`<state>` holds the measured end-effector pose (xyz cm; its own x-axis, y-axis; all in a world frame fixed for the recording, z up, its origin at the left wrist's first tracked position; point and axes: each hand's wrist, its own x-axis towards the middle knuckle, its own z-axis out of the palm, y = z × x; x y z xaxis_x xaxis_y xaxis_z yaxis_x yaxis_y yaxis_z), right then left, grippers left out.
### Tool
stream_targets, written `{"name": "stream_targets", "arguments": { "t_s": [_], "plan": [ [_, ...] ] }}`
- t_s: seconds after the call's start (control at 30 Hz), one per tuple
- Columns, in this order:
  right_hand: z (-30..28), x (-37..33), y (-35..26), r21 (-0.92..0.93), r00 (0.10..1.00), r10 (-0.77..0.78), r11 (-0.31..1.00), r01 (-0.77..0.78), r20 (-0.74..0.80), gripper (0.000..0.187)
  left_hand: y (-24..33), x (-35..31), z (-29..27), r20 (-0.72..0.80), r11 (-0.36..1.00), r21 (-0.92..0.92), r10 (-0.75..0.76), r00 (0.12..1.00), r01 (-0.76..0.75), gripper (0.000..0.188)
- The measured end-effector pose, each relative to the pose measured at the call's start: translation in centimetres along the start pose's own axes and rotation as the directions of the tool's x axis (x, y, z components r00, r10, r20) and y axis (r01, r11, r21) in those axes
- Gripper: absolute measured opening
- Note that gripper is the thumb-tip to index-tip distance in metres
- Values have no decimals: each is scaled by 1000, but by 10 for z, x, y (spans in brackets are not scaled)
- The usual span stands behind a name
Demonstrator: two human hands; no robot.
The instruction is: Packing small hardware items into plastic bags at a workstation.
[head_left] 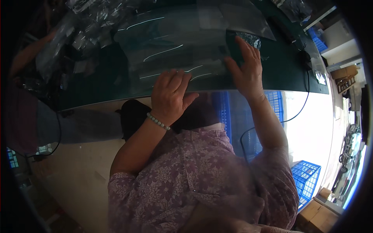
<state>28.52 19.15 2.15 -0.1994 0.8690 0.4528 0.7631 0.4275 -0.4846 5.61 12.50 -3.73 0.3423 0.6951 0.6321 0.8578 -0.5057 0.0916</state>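
Film (176,37): laid on worktop (281,72), 12 o'clock | Left hand (169,96): placed at film's 6 o'clock, grip unclosed, presumably so film is kept flat | Right hand (250,73): held at 4 o'clock, grip unclosed, apparently for edge steadying

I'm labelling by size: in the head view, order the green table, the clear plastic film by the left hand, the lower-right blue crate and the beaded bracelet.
1. Green table
2. Clear plastic film, edges unclear
3. Blue crate
4. Beaded bracelet

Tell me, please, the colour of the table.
The table is dark green; the head view shows it best.
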Motion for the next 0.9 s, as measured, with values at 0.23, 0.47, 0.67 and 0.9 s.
{"name": "stream_targets", "arguments": {
  "t_s": [0.23,0.47,0.67,0.9],
  "plan": [
    [17,67,-79,-163,835,-510,859,485,-207,58,2,2,-4,10,995,-92,-27,1000,28,53],
    [123,119,-77,-281,902,-145,919,275,408,73,31,-17,-16,8,986,-122,-109,994,109,40],
    [140,114,-64,-247,887,-133,933,262,442,77,34,-32,-12,-14,983,-132,-132,991,129,38],
    [139,120,-68,-251,857,-95,934,252,507,79,33,-37,-11,-35,988,-105,-114,993,109,42]
  ]
}}
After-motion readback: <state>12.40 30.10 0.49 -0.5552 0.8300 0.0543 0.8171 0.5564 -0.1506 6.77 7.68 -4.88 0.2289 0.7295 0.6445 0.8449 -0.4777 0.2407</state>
